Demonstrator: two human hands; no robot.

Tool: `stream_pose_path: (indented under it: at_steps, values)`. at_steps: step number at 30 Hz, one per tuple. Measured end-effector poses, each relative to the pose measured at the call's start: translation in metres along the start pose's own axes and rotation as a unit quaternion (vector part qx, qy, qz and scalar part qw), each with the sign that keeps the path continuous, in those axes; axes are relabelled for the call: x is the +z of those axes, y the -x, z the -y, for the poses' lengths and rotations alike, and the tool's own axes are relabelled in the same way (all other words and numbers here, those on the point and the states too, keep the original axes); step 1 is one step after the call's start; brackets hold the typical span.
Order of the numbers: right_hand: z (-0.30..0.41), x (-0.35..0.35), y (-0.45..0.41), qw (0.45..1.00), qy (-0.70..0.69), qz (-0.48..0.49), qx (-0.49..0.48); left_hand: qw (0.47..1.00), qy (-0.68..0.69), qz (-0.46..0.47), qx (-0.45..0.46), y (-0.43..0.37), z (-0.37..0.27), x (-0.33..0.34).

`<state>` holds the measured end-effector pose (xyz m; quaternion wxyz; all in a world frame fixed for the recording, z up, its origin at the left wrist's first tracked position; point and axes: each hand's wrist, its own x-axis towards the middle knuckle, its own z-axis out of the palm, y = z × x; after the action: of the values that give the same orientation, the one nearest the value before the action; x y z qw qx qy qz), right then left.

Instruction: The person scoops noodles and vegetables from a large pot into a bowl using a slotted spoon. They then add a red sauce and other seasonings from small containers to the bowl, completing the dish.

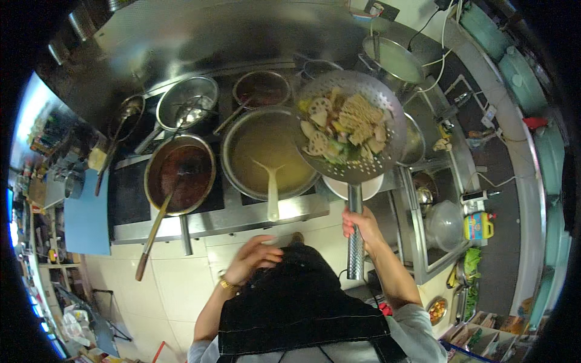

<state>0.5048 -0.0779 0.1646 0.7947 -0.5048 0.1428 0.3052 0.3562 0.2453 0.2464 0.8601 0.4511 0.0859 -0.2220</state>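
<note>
My right hand [363, 225] grips the ridged metal handle [356, 254] of a large perforated strainer [386, 172]. In its bowl lie cooked noodles [360, 119], lotus root slices [319, 142] and some greens [336, 152]. Beneath the strainer a white bowl [373, 187] is mostly hidden. Just left of it, a wide pot of cloudy yellowish broth [254, 140] has a cream-coloured ladle [272, 195] resting over its near rim. My left hand [255, 261] holds nothing, its fingers bent and apart, in front of my black apron [295, 308].
A pot of dark red sauce [190, 163] has a long-handled ladle [154, 245] jutting past the counter's front. Behind are a steel pot [188, 102] and a smaller pot of dark liquid [262, 88]. A sink [420, 254] stands right, beside a yellow jug [479, 226].
</note>
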Motion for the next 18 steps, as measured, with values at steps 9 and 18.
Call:
stream_pose_path:
  at_steps: [9,18]
  values:
    - [0.024,-0.052,0.047,0.945,0.229,-0.220,-0.077,0.948,0.074,-0.309,-0.028,0.069,0.162,-0.089]
    - [0.051,-0.075,0.054,0.802,0.460,-0.330,-0.190,0.937,0.026,-0.347,-0.033,0.046,0.168,-0.077]
